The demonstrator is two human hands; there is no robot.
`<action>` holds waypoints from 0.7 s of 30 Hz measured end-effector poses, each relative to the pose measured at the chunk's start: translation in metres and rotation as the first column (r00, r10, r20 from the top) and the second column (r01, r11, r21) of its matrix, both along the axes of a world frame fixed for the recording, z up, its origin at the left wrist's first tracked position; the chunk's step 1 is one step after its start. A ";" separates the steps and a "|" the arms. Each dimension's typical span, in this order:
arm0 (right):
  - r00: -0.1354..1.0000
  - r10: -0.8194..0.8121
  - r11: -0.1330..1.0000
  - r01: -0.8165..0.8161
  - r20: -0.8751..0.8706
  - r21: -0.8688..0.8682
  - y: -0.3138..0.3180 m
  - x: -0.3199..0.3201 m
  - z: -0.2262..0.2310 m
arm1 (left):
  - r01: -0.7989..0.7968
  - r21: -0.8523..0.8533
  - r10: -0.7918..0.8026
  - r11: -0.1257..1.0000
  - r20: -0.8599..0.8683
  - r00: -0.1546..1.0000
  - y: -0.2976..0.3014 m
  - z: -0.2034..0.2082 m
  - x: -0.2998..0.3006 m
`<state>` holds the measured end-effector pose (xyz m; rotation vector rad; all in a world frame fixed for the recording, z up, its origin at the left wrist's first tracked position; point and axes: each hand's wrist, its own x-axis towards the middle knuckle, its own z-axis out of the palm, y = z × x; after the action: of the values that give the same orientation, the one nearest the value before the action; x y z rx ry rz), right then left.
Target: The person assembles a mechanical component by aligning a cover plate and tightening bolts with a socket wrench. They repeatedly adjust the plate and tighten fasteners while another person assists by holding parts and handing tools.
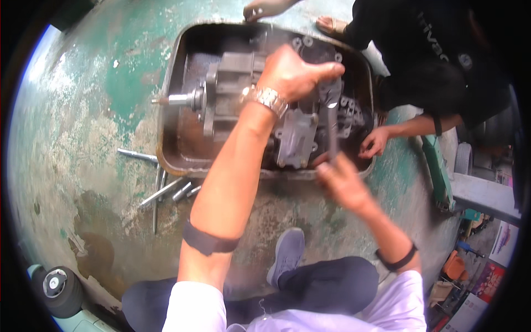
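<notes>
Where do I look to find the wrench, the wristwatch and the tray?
Wrench point(332, 126): head view, on its handle.
Wristwatch point(271, 100): head view, on its metal band.
Tray point(189, 140): head view, on its bare floor.

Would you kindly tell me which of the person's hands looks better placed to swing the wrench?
Probably the right hand: it appears to grip the lower end of the wrench, whereas the left hand is near its upper end.
</notes>
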<state>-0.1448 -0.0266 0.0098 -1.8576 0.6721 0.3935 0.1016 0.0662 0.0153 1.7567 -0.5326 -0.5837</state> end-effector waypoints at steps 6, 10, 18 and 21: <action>0.686 0.711 0.323 -0.125 0.154 -0.938 -0.177 0.089 0.052 | 0.058 0.045 -0.054 0.997 -0.072 0.996 0.011 0.017 -0.005; 0.854 0.517 0.261 -0.095 0.056 -0.961 -0.193 0.103 0.020 | 0.177 -0.239 -0.169 0.955 0.054 0.984 -0.001 0.004 -0.006; 0.951 -0.054 0.910 0.172 0.304 -0.377 0.011 0.010 -0.020 | 0.327 -0.082 -0.331 0.941 -0.038 0.943 0.005 0.016 0.015; 0.921 -0.357 0.885 0.281 0.155 0.371 0.071 0.025 -0.023 | 0.220 0.001 -0.220 0.975 0.074 0.973 0.002 0.012 0.010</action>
<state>-0.1200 0.0443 -0.0135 -1.4005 0.6960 0.0756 0.1113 0.0679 0.0271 1.7287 -0.7875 -0.6718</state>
